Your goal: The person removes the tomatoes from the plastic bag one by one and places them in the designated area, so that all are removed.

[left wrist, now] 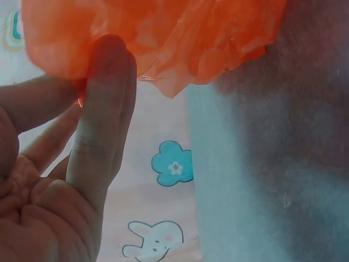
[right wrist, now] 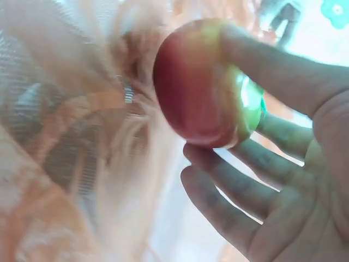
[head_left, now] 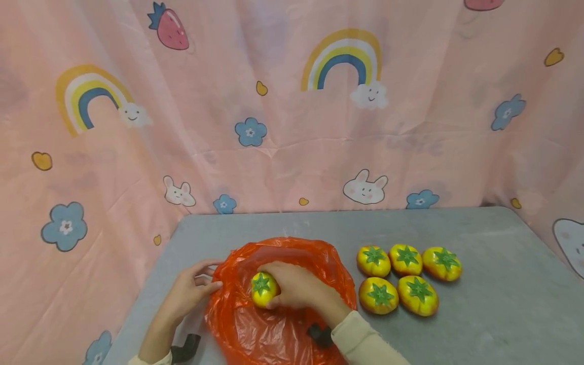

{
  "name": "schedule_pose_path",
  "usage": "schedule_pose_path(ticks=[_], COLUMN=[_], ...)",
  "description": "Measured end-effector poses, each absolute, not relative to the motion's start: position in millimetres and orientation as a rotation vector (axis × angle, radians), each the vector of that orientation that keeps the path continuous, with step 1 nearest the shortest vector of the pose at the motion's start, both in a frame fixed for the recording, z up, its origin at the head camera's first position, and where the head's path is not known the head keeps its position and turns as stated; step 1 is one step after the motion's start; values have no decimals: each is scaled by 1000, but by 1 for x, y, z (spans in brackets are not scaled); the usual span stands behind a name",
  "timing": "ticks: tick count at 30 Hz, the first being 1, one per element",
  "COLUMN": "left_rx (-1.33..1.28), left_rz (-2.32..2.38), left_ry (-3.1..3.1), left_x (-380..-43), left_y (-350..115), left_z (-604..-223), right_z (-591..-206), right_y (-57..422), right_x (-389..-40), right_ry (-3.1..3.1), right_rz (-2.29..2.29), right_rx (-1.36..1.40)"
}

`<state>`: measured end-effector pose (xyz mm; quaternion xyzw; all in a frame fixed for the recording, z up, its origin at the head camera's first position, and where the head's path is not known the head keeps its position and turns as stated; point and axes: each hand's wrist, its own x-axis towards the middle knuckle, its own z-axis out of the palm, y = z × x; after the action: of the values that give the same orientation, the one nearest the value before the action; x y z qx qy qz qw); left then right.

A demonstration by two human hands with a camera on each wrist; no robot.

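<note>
A red plastic bag (head_left: 262, 337) lies wide open on the table. My left hand (head_left: 188, 293) pinches its left edge; in the left wrist view the thumb and fingers meet on the thin red film (left wrist: 180, 38). Over the bag's opening, my right hand (head_left: 298, 286) grips a yellow persimmon (head_left: 261, 298) with a green star-shaped calyx. The right wrist view shows this persimmon's reddish underside (right wrist: 191, 87), held between thumb and fingers, with the blurred bag (right wrist: 120, 180) beside it.
Several more persimmons (head_left: 418, 295) stand in two rows on the grey table (head_left: 493, 304), right of the bag. A pink patterned curtain (head_left: 292, 167) hangs behind the table and along its sides. A dark wrist device (head_left: 186, 349) sits by the left wrist.
</note>
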<state>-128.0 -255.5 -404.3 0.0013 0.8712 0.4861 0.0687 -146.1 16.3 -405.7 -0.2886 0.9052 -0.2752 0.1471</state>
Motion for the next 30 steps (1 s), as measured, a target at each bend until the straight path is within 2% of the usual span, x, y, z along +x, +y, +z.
schedule_pose_path(ticks=[14, 21, 30], left_rx=[-116, -183, -101], left_rz=[1475, 1446, 1429], left_ry=[2711, 2724, 2728], left_x=[-127, -129, -132], left_y=[-253, -257, -251], left_z=[-406, -408, -415], right_z=[-356, -354, -364], right_y=[63, 106, 153], right_x=[-123, -105, -86], right_ry=[2641, 2642, 2725], right_rz=[-917, -997, -1029], right_rx=[-835, -669, -587])
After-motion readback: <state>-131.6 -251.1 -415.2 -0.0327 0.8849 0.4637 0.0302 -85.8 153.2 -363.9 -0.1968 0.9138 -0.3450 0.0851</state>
